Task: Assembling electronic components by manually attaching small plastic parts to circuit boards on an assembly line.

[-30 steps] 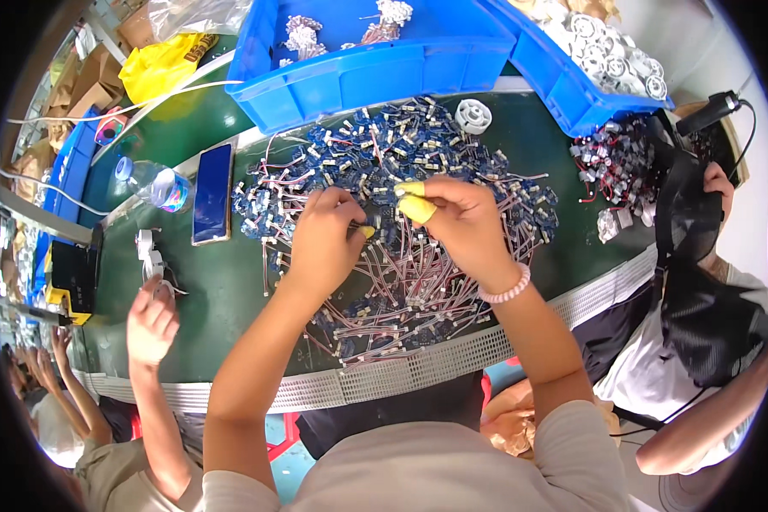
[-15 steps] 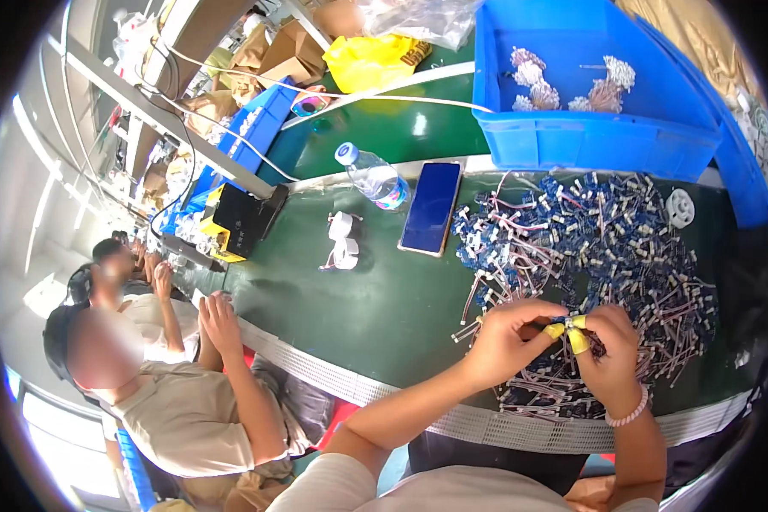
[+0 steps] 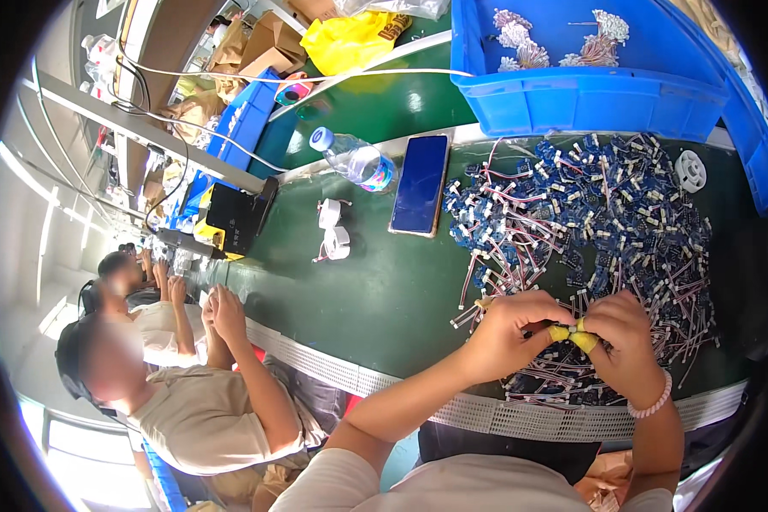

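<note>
Above the near part of a heap of small blue circuit boards with cable leads (image 3: 589, 205), my two hands meet fingertip to fingertip. Yellow coverings wrap some of the fingertips. My left hand (image 3: 516, 333) is closed in a pinch, thumb and forefinger on a small white connector (image 3: 573, 329). From the other side my right hand (image 3: 627, 341) pinches at the same piece. Most of it is hidden by the fingers, so whether a board or wires hang from it is hard to make out. A pinkish coiled band circles my right wrist.
Left of the heap lie a phone (image 3: 420, 184), a water bottle (image 3: 355, 160) and two white round parts (image 3: 334, 243). Behind stands a blue bin (image 3: 589, 98) with bundled leads. A white spool (image 3: 690, 171) lies at the heap's far right. Co-workers sit along the bench at left.
My view has shifted a little, so the bench items appear higher. My hands stay pinched together. The nearest co-worker's hands have come together.
</note>
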{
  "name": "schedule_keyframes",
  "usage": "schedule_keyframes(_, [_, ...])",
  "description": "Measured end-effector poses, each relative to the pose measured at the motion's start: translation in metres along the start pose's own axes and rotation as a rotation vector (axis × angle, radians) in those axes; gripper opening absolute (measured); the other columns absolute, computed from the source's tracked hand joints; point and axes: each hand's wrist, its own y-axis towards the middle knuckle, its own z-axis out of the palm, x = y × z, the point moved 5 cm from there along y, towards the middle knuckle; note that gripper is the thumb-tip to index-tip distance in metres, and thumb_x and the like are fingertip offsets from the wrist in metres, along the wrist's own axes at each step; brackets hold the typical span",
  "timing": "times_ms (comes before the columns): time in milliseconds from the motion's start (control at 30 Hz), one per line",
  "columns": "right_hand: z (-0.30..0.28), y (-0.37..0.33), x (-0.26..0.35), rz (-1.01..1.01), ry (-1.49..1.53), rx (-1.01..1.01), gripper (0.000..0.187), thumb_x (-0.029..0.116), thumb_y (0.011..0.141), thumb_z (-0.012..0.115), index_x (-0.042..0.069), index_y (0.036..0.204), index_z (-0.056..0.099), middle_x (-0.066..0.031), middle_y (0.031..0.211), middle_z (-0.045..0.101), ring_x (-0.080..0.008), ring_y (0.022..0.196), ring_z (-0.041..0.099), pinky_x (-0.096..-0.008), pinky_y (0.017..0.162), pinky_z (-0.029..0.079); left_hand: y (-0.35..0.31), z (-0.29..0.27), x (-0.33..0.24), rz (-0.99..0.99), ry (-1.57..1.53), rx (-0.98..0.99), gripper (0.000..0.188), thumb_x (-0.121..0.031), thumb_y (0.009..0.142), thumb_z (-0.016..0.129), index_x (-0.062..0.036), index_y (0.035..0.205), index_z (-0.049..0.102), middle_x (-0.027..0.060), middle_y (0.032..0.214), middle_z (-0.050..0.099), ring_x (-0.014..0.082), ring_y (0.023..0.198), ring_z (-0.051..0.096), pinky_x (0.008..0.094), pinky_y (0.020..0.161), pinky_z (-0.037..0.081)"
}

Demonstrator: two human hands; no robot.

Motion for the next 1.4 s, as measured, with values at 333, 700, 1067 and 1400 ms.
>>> schedule_keyframes(333, [0.002, 0.010, -0.016, 0.056, 0.196, 0.029, 0.015, 0.004, 0.072, 0.067, 0.002, 0.087, 0.064, -0.0104, 0.080, 0.064, -0.0273, 0.072, 0.060, -0.0337, 0.065, 0.046, 0.003, -0.007, 0.010, -0.114, -0.260, -0.135, 0.019, 0.012, 0.079, 0.061, 0.0010, 0.095, 0.066, 0.0082, 0.091, 0.065, 0.0126, 0.083, 0.061, 0.0240, 0.073, 0.051])
schedule_keyframes(700, [0.010, -0.006, -0.024, 0.339, 0.502, 0.076, 0.014, 0.004, 0.071, 0.075, 0.001, 0.084, 0.069, -0.0068, 0.079, 0.068, -0.0098, 0.065, 0.061, -0.0217, 0.057, 0.045, -0.004, -0.006, 0.005, -0.131, -0.392, 0.035, 0.023, 0.016, 0.076, 0.061, 0.0039, 0.095, 0.066, 0.0117, 0.093, 0.065, 0.0156, 0.083, 0.063, 0.0262, 0.074, 0.052])
schedule_keyframes(1067, [-0.018, 0.016, -0.050, 0.211, -0.515, -0.273, 0.017, 0.009, 0.065, 0.072, 0.005, 0.080, 0.067, -0.0070, 0.068, 0.063, -0.0253, 0.071, 0.053, -0.0394, 0.069, 0.039, 0.016, -0.079, -0.016, 0.283, 1.049, -0.675, 0.046, -0.003, 0.069, 0.069, -0.0074, 0.114, 0.061, 0.0101, 0.108, 0.057, 0.0243, 0.096, 0.051, 0.0345, 0.088, 0.036])
schedule_keyframes(1400, [-0.020, 0.007, -0.061, 0.365, 0.295, -0.408, 0.019, 0.000, 0.074, 0.069, -0.001, 0.092, 0.066, -0.0091, 0.089, 0.064, -0.0163, 0.079, 0.059, -0.0268, 0.070, 0.046, 0.048, 0.009, 0.002, 0.228, 0.834, -0.008, 0.033, 0.007, 0.069, 0.059, -0.0006, 0.101, 0.062, 0.0129, 0.095, 0.056, 0.0313, 0.090, 0.055, 0.0384, 0.078, 0.046])
